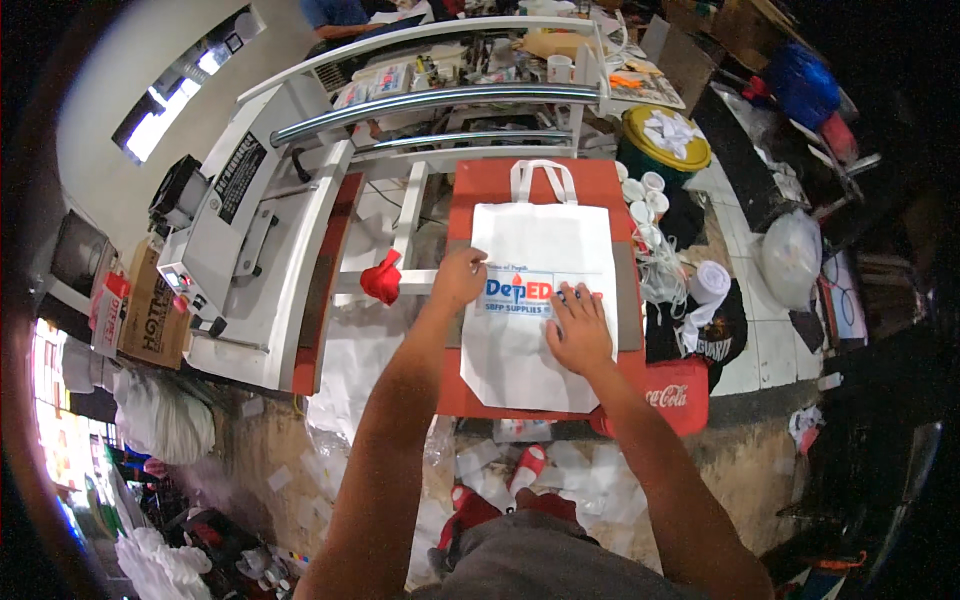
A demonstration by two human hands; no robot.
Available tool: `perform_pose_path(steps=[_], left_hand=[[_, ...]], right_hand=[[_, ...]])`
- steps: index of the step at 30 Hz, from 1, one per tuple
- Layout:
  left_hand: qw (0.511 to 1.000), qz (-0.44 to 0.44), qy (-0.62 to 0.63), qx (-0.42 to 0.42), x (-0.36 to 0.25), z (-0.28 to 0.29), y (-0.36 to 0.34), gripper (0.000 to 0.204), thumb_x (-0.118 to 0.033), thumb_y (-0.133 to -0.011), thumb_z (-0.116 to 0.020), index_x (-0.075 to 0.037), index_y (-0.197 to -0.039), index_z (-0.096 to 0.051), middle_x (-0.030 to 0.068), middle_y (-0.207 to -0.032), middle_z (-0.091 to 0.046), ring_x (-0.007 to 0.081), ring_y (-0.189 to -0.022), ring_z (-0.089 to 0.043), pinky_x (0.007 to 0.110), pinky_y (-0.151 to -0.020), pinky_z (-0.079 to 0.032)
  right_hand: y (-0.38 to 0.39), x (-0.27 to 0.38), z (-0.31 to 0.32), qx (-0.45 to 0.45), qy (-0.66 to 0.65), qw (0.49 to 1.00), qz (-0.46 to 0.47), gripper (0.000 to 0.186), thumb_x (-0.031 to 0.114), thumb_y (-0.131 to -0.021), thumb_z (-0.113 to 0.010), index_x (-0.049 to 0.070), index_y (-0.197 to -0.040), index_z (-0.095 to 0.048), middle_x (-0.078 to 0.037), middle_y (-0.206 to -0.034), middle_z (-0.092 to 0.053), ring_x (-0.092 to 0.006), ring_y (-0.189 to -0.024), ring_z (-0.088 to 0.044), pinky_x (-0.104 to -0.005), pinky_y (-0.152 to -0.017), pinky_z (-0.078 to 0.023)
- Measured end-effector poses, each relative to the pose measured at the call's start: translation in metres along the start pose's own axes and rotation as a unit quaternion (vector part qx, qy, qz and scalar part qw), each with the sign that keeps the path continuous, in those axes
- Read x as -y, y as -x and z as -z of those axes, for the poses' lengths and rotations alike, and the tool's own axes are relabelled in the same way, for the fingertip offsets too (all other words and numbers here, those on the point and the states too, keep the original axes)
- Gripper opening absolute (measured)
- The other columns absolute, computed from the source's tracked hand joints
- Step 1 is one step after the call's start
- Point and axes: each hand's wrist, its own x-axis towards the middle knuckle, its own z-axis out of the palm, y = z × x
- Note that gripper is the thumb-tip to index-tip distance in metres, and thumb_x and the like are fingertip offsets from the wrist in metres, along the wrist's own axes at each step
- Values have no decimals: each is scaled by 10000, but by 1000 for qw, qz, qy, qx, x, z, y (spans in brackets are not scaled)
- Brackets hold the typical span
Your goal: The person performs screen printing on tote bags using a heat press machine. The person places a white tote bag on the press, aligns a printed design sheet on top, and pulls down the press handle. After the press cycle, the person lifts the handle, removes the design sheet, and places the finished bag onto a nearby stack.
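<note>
A white tote bag [530,365] lies flat on the red platen [470,190], its two handles pointing to the far side. Blue and red print [515,290] covers part of its middle. My left hand [460,280] is at the bag's left edge beside the print, fingers bent together; what they pinch is too small to make out. My right hand [578,328] rests flat over the right part of the print, fingers spread, hiding some of it.
A white heat press [240,210] stands at the left, with steel bars [440,100] across the far side. A red cloth [381,278] hangs on its frame. White rolls [645,195], a yellow-lidded bin [640,140] and a red box [680,390] are at the right. Beyond, another person [335,15] sits.
</note>
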Motion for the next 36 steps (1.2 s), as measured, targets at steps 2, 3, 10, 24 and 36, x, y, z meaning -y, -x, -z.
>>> perform_pose_path(steps=[2,3,10,24,36], left_hand=[[997,-12,-29,72,10,2,-26,246,-194,-814,-660,-26,-975,-741,183,-965,-724,323,-909,-697,396,-836,-547],[992,-10,-51,113,14,3,-36,251,-214,-824,-663,-32,-976,-744,178,-959,-727,322,-907,-699,395,-825,-550],[935,5,-139,327,3,21,-80,368,-326,-805,-692,-10,-983,-751,152,-885,-735,253,-835,-699,368,-741,-551],[854,96,-255,443,-39,7,-99,556,-466,-799,-596,25,-1026,-724,183,-1004,-692,276,-796,-665,366,-667,-570],[876,138,-210,411,-7,3,-108,498,-449,-777,-573,9,-895,-730,147,-698,-620,249,-608,-582,398,-569,-477]], right_hand=[[1,0,-1,-2,-4,1000,-1,527,330,-916,-535,80,-1381,-543,-181,-1503,-432,-407,-1418,-335,-544,-1193,-202],[1,1,0,3,-7,1000,-4,526,329,-917,-535,82,-1381,-543,-179,-1506,-428,-405,-1420,-332,-543,-1194,-200],[1,-5,-2,8,-17,1000,-16,521,328,-922,-528,79,-1380,-542,-161,-1520,-410,-396,-1432,-315,-543,-1197,-193],[0,-9,-4,-9,-39,999,-12,525,347,-920,-536,66,-1363,-552,-155,-1513,-419,-396,-1428,-317,-556,-1193,-190],[1,-9,-3,-20,-40,999,-13,508,316,-903,-555,65,-1345,-553,-155,-1494,-445,-393,-1417,-329,-540,-1190,-206]])
